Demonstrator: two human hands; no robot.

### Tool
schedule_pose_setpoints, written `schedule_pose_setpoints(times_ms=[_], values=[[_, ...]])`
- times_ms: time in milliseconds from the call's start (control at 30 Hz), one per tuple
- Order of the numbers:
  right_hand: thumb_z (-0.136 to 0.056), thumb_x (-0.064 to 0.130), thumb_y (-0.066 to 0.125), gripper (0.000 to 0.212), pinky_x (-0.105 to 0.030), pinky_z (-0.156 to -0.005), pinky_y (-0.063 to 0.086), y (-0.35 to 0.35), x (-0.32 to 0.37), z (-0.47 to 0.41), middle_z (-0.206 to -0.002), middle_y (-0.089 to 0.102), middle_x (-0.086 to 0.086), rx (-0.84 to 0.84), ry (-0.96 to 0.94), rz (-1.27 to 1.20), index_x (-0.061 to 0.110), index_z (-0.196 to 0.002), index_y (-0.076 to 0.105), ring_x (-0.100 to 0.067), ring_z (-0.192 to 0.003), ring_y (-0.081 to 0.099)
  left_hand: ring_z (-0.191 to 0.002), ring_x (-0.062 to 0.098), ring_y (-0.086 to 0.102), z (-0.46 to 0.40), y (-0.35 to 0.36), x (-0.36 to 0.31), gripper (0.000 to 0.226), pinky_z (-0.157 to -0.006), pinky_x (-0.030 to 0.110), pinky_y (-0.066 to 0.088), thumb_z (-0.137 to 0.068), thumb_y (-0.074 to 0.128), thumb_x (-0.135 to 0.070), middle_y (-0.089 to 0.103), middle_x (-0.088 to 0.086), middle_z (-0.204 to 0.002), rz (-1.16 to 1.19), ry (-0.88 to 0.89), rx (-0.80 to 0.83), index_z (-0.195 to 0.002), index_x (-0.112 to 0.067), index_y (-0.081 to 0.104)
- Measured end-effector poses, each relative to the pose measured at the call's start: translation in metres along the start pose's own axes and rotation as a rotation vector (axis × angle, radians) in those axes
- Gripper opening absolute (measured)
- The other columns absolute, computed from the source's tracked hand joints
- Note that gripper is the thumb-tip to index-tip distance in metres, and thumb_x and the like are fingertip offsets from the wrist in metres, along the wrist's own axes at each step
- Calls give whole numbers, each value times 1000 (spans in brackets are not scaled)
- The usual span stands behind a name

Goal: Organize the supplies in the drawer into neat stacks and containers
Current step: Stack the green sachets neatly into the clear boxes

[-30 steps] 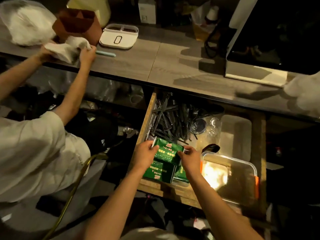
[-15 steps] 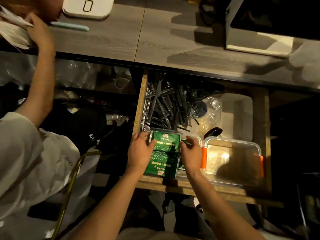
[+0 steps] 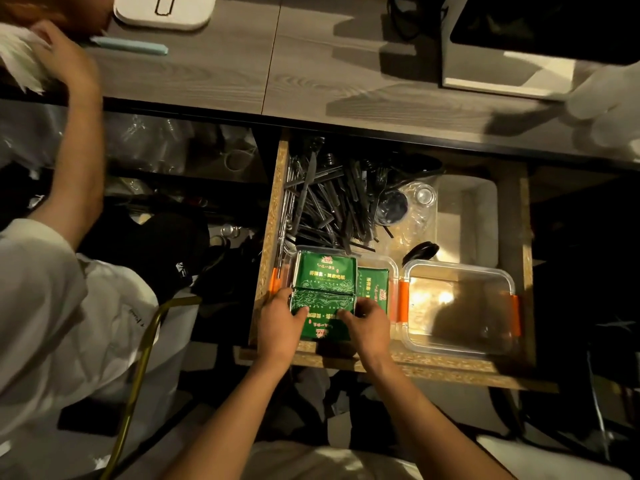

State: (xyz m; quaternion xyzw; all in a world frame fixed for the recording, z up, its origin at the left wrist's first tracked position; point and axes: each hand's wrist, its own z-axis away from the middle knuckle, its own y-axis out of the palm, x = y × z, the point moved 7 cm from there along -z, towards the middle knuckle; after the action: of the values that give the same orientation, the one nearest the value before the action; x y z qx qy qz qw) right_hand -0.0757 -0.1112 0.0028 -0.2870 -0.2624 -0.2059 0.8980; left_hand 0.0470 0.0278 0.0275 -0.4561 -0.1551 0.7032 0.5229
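Green packets (image 3: 325, 275) lie stacked inside a clear container with orange clips (image 3: 393, 268) at the front left of the open wooden drawer (image 3: 273, 216). My left hand (image 3: 280, 322) and my right hand (image 3: 367, 323) rest side by side on the nearest green packet (image 3: 323, 306), fingertips pressing down on its top. A second clear container (image 3: 460, 306) with orange clips sits to the right and holds nothing I can make out.
A pile of dark cutlery (image 3: 329, 202) fills the drawer's back left, with clear plastic cups (image 3: 412, 202) and a pale tub (image 3: 467, 216) behind the containers. Another person in a white shirt (image 3: 52, 306) stands left, a hand (image 3: 65, 60) on the counter (image 3: 277, 71).
The packet I held above the container has come down onto the stack. Both hands shifted toward the drawer front and now press the nearest packet. The view tilted down.
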Motion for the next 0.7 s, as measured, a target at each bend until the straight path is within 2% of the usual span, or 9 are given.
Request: schedule_pose_setpoints(times_ms=[100,133,200,233,333,433,533,600,700], values=[[-89,13,70,22,-24,-78,57,-4,5,2,-106,67,0,-9,-82,-59,16,-108,60,-11,-88,64,-103,23,66,3,-2,-2,54,-88,35,56,-90,74,-23,65,10,-127,82,-1,-28,-139,-12,55],[-91,12,68,14,-24,-78,57,-7,9,3,-102,68,0,-18,-116,-61,18,-100,59,-8,-84,64,-99,20,65,5,-2,-2,53,-86,34,56,-90,74,-22,65,10,-126,120,0,-34,-138,-13,55],[-93,12,64,6,-38,-84,58,-10,11,5,-96,69,-3,-2,-153,-123,16,-93,60,-14,-86,67,-92,13,61,9,-4,-6,51,-81,26,52,-89,73,-23,65,8,-123,152,29,-47,-136,-15,57],[-94,12,62,7,-42,-85,58,-12,14,6,-95,69,-4,31,-178,-160,18,-92,61,-19,-88,68,-97,13,60,11,-5,-10,50,-83,24,50,-89,74,-26,63,6,-124,143,63,-59,-135,-16,57],[-96,11,58,10,-42,-84,59,-25,23,9,-99,70,-9,159,-249,-239,18,-96,66,-27,-94,69,-128,15,47,16,-8,-26,55,-99,21,35,-89,74,-32,50,-2,-141,71,202,-60,-139,-18,56],[-95,6,60,13,-41,-81,60,-49,33,5,-102,72,-14,214,-256,-397,8,-101,70,-30,-93,70,-126,7,45,17,0,-47,54,-104,22,35,-93,68,-35,49,-9,-138,94,336,61,-142,-21,52],[-91,5,65,12,-41,-78,57,-70,35,-8,-97,72,-18,112,-210,-522,8,-101,71,-31,-87,69,-113,12,61,14,25,-60,44,-95,35,54,-97,59,-40,62,-6,-128,159,294,269,-137,-20,54],[-89,7,68,23,-40,-79,56,-77,32,-13,-97,71,-18,15,-121,-695,12,-111,66,-27,-85,69,-122,14,57,14,36,-69,48,-104,43,49,-98,57,-40,58,-5,-136,260,221,295,-140,-17,52],[-94,14,62,24,-33,-73,55,-72,23,-13,-100,70,-11,-38,12,-836,15,-118,58,-22,-86,68,-127,16,53,20,50,-79,46,-107,39,44,-102,55,-31,53,-5,-140,419,94,269,-145,-16,47]])
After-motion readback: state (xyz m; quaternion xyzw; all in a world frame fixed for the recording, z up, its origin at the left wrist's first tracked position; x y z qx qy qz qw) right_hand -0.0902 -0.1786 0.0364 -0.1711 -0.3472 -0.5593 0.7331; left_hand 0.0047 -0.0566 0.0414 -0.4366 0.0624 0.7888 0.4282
